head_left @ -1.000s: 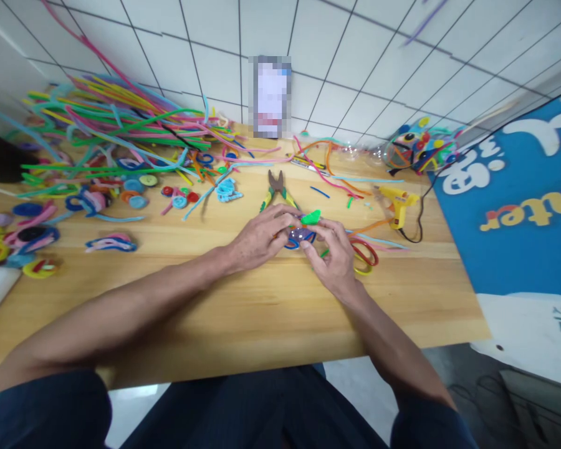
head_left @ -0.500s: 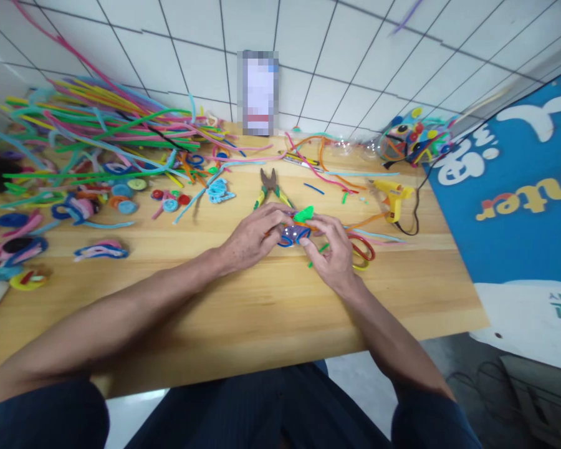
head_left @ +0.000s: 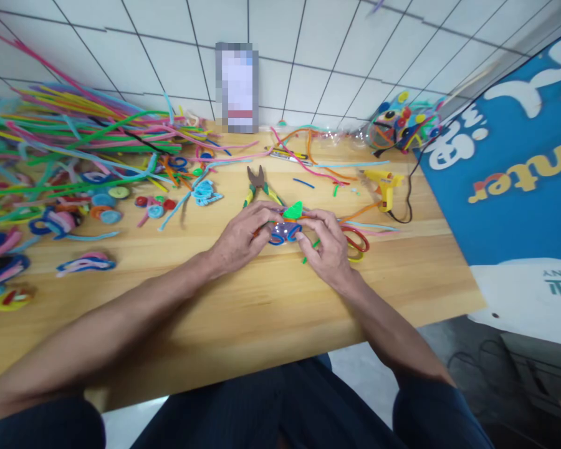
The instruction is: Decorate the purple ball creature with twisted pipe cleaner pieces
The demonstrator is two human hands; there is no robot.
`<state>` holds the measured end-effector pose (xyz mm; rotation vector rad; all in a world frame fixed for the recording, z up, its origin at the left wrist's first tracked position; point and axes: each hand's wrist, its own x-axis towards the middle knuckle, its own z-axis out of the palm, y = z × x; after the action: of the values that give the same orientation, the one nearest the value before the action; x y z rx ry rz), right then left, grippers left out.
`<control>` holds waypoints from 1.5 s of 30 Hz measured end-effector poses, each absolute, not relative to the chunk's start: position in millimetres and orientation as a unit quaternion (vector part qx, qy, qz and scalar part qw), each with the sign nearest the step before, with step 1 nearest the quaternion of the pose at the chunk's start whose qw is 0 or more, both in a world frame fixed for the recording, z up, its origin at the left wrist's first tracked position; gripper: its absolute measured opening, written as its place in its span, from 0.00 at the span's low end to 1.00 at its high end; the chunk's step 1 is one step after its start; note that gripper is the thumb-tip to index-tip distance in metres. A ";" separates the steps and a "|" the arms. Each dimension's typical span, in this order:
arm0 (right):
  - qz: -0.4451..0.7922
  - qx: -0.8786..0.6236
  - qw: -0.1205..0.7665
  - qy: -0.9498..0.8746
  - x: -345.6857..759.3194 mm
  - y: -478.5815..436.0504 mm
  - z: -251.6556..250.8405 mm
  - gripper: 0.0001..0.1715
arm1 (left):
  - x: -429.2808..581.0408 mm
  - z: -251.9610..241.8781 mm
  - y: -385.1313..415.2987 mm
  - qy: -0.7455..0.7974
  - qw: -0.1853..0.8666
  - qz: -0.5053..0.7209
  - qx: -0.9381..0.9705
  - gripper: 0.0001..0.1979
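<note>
Between my hands is a small pipe-cleaner craft with a clear shiny body (head_left: 282,232), blue loops along its lower side and an orange strip across the top. A bright green leaf-shaped piece (head_left: 293,210) stands up from it. My left hand (head_left: 247,234) grips its left end with bent fingers. On its right end my right hand (head_left: 326,242) closes thumb and fingers. Just beyond my left hand lie pliers (head_left: 258,179) with green and yellow handles, jaws apart. Scissors (head_left: 362,240) with red and yellow handles are partly hidden behind my right hand.
Pipe cleaners (head_left: 98,131) are heaped at the back left, with finished-looking craft pieces (head_left: 88,263) before them. A phone (head_left: 237,87) leans on the tiled wall. At the right are a yellow glue gun (head_left: 384,186) with a black cord and a clear container of colourful bits (head_left: 406,125).
The camera view has swung slightly right, so the table things appear farther left. The green piece shows more fully above the craft, and both hands keep their hold.
</note>
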<state>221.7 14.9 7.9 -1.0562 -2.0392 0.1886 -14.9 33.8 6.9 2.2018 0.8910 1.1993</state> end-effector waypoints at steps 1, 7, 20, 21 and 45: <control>0.074 -0.415 0.408 -0.810 221.7 14.8 8.3 0.14 | -14.9 6.9 33.9 0.324 0.236 0.438 0.805 0.11; 0.093 -0.416 0.374 -0.824 220.5 15.1 7.5 0.18 | -15.0 6.4 34.7 0.328 0.244 0.435 0.802 0.11; 0.088 -0.414 0.379 -0.823 219.8 15.3 6.6 0.18 | -14.4 7.4 34.4 0.326 0.241 0.433 0.805 0.11; 0.086 -0.413 0.380 -0.823 219.8 15.4 6.5 0.18 | -14.4 7.5 34.5 0.325 0.242 0.435 0.804 0.11; 0.103 -0.422 0.379 -0.817 218.5 15.9 6.8 0.17 | -15.0 5.7 38.9 0.320 0.261 0.437 0.799 0.10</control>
<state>218.5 15.9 6.8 -1.0784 -2.0876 0.2625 -15.0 38.9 5.7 2.1635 0.8650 1.1830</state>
